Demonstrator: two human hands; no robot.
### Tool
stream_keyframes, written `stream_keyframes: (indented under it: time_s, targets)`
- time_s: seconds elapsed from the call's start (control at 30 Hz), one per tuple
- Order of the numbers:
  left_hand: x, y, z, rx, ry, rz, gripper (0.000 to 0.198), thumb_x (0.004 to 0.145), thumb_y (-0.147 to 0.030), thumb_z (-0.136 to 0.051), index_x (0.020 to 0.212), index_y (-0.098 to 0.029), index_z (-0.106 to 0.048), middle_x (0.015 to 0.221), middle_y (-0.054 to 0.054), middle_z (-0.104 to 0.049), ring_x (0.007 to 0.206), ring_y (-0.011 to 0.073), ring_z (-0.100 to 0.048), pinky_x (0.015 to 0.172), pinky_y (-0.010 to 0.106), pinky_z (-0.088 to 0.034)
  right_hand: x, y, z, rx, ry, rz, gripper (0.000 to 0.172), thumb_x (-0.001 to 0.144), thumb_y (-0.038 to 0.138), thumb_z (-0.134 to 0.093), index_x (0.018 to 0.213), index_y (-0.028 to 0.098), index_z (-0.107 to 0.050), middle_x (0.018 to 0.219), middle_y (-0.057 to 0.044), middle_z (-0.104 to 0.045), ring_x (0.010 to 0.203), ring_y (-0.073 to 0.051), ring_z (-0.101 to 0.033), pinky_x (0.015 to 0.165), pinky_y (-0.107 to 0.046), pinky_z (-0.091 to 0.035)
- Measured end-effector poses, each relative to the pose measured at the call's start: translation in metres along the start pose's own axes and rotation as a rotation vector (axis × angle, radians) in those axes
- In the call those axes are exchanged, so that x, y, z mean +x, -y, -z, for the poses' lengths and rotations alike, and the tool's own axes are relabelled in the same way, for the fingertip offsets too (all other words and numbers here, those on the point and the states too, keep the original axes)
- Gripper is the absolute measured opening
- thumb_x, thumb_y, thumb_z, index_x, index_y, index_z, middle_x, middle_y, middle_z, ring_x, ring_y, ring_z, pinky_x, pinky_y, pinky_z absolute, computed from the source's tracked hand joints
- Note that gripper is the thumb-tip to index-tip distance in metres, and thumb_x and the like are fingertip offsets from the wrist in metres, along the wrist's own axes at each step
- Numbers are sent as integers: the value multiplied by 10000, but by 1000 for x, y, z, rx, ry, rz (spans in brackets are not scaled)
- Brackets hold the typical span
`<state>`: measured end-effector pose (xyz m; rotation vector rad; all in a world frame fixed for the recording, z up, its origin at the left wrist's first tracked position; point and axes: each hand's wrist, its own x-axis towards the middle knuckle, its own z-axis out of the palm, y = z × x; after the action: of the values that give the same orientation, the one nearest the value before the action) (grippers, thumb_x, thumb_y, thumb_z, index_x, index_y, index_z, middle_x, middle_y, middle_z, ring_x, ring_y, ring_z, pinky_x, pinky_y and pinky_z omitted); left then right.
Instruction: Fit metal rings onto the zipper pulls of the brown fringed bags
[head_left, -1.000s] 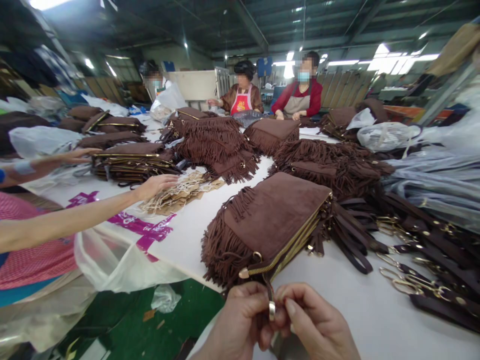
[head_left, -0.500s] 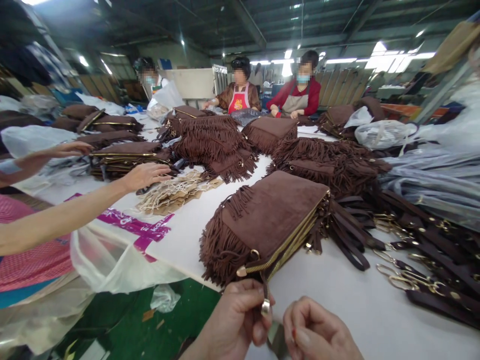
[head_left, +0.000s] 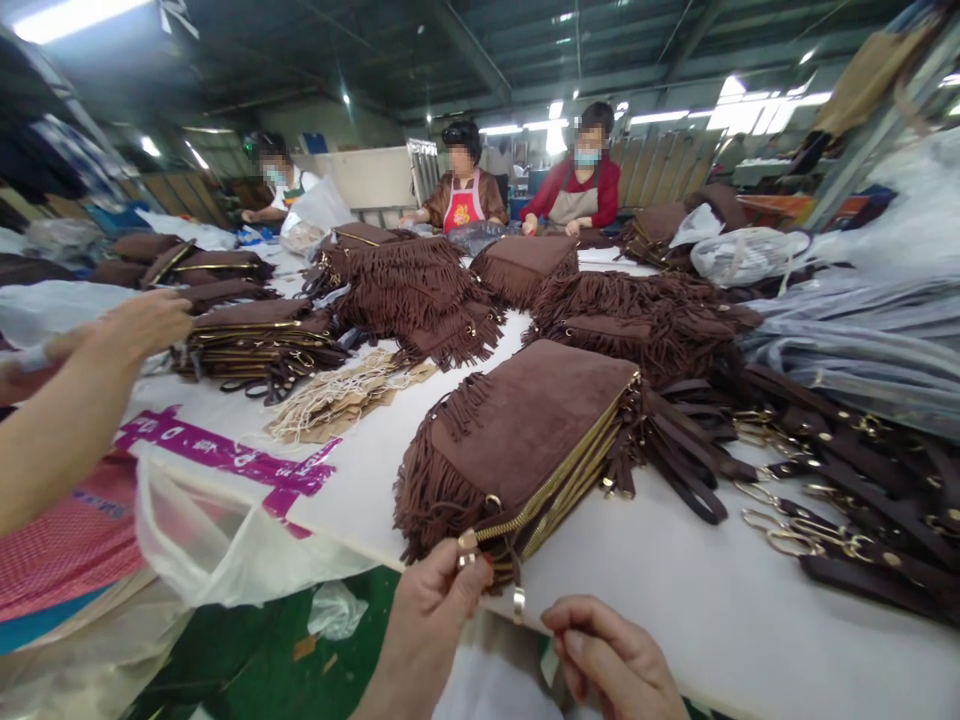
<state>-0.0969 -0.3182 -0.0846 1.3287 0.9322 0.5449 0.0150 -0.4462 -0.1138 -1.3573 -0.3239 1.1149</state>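
Note:
A brown fringed bag (head_left: 536, 420) lies on top of a small stack at the near table edge, its gold zipper (head_left: 517, 515) facing me. My left hand (head_left: 442, 590) pinches the gold metal end at the zipper's near corner. A dark strap with a gold tip (head_left: 519, 600) hangs down between my hands. To the right of it, my right hand (head_left: 600, 645) is held with fingers curled and pressed together, off the bag; whether anything small is between them is too small to tell.
Dark straps with gold clasps (head_left: 817, 530) lie at right. Fringed bags (head_left: 405, 285) are piled behind. Tags with white strings (head_left: 337, 400) lie left of centre. Another person's arm (head_left: 82, 400) reaches in from the left. Three people (head_left: 581, 190) work across the table (head_left: 720, 620).
My left hand has moved from the hanging strap up to the zipper's end. My right hand stays beside it. The neighbour's hands have drawn back leftward from near the tags.

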Motion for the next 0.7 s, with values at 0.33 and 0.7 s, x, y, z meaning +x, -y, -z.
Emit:
stream_keyframes:
  time_s: [0.33, 0.7]
  targets:
    - [-7, 1, -3, 271, -59, -100, 200, 776, -389, -519, 718, -202, -565, 586, -22, -555, 548, 125, -466, 538, 201, -342, 0, -10, 1, 2, -57, 29, 269, 674, 404, -636, 765, 151, -643, 574, 15, -524, 467, -75, -408, 458, -197, -290]
    - [-4, -8, 3, 112, 126, 176, 295, 670, -384, -616, 538, -128, -551, 403, -33, -447, 417, 75, -378, 448, 198, -268, -11, 0, -11, -415, 3, 465, 221, 855, 293, -395, 790, 218, -592, 706, -7, -527, 600, -123, -489, 498, -210, -376]
